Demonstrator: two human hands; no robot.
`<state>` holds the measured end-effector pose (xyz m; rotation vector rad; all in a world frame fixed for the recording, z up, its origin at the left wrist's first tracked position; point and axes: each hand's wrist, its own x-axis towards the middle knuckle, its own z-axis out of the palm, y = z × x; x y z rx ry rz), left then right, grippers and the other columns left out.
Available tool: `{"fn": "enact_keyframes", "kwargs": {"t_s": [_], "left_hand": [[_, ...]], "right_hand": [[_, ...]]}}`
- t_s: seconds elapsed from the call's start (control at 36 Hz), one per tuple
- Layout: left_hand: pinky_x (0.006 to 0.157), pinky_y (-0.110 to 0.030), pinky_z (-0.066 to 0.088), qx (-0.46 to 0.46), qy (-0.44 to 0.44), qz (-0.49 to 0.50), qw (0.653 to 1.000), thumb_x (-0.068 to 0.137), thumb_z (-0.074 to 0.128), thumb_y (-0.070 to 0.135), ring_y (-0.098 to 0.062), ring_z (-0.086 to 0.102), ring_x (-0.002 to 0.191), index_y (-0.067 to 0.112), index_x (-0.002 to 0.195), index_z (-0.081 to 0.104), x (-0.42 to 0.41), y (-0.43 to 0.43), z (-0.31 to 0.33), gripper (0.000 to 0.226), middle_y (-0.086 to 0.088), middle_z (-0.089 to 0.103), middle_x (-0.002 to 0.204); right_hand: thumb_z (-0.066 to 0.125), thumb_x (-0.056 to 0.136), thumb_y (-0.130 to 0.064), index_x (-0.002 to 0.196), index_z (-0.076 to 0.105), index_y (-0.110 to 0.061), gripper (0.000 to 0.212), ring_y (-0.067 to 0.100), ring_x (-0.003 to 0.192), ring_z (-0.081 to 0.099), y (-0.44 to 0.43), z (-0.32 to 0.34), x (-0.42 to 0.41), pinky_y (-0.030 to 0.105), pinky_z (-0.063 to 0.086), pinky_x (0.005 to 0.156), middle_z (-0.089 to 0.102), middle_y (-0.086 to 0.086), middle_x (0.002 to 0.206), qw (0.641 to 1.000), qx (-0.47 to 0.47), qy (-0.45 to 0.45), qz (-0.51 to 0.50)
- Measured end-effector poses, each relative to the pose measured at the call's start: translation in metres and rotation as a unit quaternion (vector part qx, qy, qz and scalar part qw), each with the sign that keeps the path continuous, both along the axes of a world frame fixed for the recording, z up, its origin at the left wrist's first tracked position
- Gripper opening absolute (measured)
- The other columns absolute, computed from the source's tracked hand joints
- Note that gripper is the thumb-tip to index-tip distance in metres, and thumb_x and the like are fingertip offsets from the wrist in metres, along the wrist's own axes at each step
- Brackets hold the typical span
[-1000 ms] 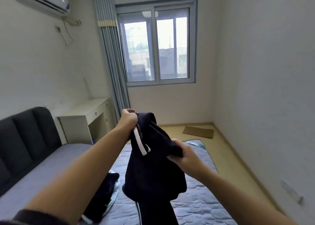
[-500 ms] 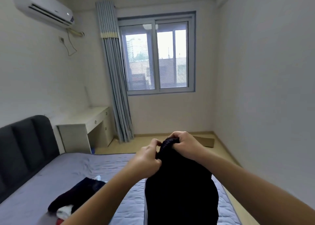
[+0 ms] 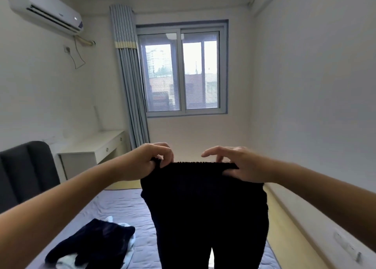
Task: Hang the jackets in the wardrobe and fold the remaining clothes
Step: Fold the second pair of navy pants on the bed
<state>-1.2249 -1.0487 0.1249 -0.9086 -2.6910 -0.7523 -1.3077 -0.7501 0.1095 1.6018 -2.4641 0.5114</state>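
Note:
A pair of dark trousers (image 3: 205,207) hangs in front of me by its ribbed waistband, legs dropping out of the bottom of the view. My left hand (image 3: 146,162) pinches the waistband's left corner. My right hand (image 3: 242,167) grips the right corner with thumb and lower fingers while the index finger sticks out. The waistband is stretched flat between the hands, above the bed (image 3: 114,209). A heap of dark and white clothes (image 3: 95,244) lies on the bed at lower left.
The dark padded headboard (image 3: 24,177) stands at left, with a white desk (image 3: 95,148) beyond it. A grey curtain (image 3: 130,81) hangs beside the window (image 3: 183,69). A strip of yellow floor (image 3: 284,228) runs along the right wall.
My hands, close together on the bunched trousers, have drawn apart and spread the waistband flat. The view has tilted upward.

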Motion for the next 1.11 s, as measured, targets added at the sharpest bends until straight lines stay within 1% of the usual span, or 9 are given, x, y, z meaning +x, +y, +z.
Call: {"fn": "enact_keyframes", "kwargs": {"t_s": [0.14, 0.28, 0.42, 0.5, 0.67, 0.78, 0.89, 0.97, 1.11], "left_hand": [[0.087, -0.011, 0.041, -0.178, 0.072, -0.01, 0.981, 0.076, 0.037, -0.01, -0.001, 0.055, 0.104, 0.046, 0.103, 0.061, 0.007, 0.0, 0.018, 0.066, 0.026, 0.05, 0.114], [0.088, -0.027, 0.047, -0.295, 0.033, 0.029, 0.955, 0.08, 0.039, -0.007, -0.004, 0.056, 0.102, 0.038, 0.118, 0.061, 0.007, 0.0, 0.03, 0.064, 0.019, 0.057, 0.115], [0.09, -0.031, 0.048, -0.302, -0.008, 0.114, 0.946, 0.068, 0.035, -0.007, -0.008, 0.061, 0.094, 0.03, 0.1, 0.072, 0.0, -0.007, 0.051, 0.062, 0.011, 0.068, 0.1], [0.084, -0.031, 0.049, -0.28, -0.021, 0.155, 0.947, 0.068, 0.038, -0.006, -0.01, 0.062, 0.084, 0.025, 0.084, 0.074, -0.003, -0.012, 0.059, 0.05, 0.01, 0.068, 0.083], [0.071, -0.038, 0.05, -0.35, -0.018, 0.225, 0.909, 0.069, 0.043, -0.002, -0.021, 0.054, 0.064, 0.009, 0.063, 0.064, -0.005, -0.024, 0.068, 0.025, -0.006, 0.059, 0.065], [0.059, -0.043, 0.041, -0.363, 0.018, 0.21, 0.907, 0.074, 0.038, 0.033, -0.02, 0.035, 0.05, 0.015, 0.048, 0.038, 0.006, -0.025, 0.066, 0.031, -0.006, 0.038, 0.053], [0.06, -0.036, 0.043, -0.349, 0.067, 0.156, 0.921, 0.083, 0.043, 0.068, -0.012, 0.049, 0.059, 0.019, 0.061, 0.053, 0.02, -0.022, 0.061, 0.055, 0.004, 0.049, 0.068], [0.063, -0.027, 0.042, -0.364, 0.101, 0.143, 0.915, 0.085, 0.061, 0.051, -0.001, 0.047, 0.062, 0.018, 0.075, 0.065, 0.02, -0.018, 0.063, 0.034, 0.014, 0.045, 0.073], [0.062, -0.013, 0.042, -0.2, 0.144, 0.136, 0.959, 0.082, 0.073, 0.019, 0.0, 0.055, 0.063, 0.016, 0.087, 0.074, 0.016, -0.026, 0.075, 0.006, 0.019, 0.056, 0.072]], "right_hand": [[0.051, 0.093, -0.003, 0.14, 0.019, -0.061, 0.081, 0.003, 0.109, 0.05, 0.012, 0.011, 0.003, 0.034, 0.045, 0.096, 0.048, -0.02, 0.12, 0.996, 0.076, 0.05, 0.025], [0.043, 0.095, -0.004, 0.14, 0.006, -0.064, 0.084, 0.014, 0.098, 0.057, 0.012, 0.011, 0.011, 0.032, 0.048, 0.084, 0.047, -0.007, 0.118, 0.975, 0.169, 0.141, 0.029], [0.046, 0.083, 0.004, 0.121, 0.061, -0.032, 0.055, 0.018, 0.105, 0.058, 0.011, 0.01, 0.012, 0.035, 0.05, 0.087, 0.062, -0.004, 0.114, 0.949, 0.285, 0.128, -0.036], [0.045, 0.078, 0.005, 0.096, 0.068, -0.013, 0.034, 0.023, 0.091, 0.06, 0.012, 0.017, 0.011, 0.038, 0.052, 0.08, 0.064, 0.005, 0.097, 0.941, 0.313, 0.098, -0.083], [0.044, 0.09, -0.028, 0.081, 0.059, -0.011, 0.025, 0.025, 0.082, 0.054, 0.028, 0.046, 0.007, 0.043, 0.048, 0.084, 0.06, 0.01, 0.089, 0.964, 0.237, -0.045, -0.111], [0.052, 0.075, -0.075, 0.11, 0.061, -0.032, 0.056, 0.005, 0.088, 0.056, 0.043, 0.058, 0.002, 0.024, 0.045, 0.075, 0.057, -0.022, 0.089, 0.968, 0.195, -0.002, -0.16], [0.068, 0.072, -0.064, 0.083, 0.065, -0.024, 0.041, 0.003, 0.059, 0.051, 0.048, 0.061, -0.007, 0.019, 0.034, 0.053, 0.056, -0.015, 0.065, 0.972, 0.131, 0.069, -0.182], [0.074, 0.075, -0.048, 0.068, 0.064, -0.036, 0.018, -0.001, 0.056, 0.052, 0.045, 0.065, -0.008, 0.011, 0.034, 0.051, 0.059, -0.02, 0.058, 0.983, 0.087, 0.008, -0.163], [0.075, 0.08, -0.031, 0.074, 0.066, -0.034, 0.012, -0.007, 0.059, 0.054, 0.039, 0.079, -0.01, 0.006, 0.04, 0.056, 0.058, -0.03, 0.058, 0.989, 0.005, -0.001, -0.145]]}}
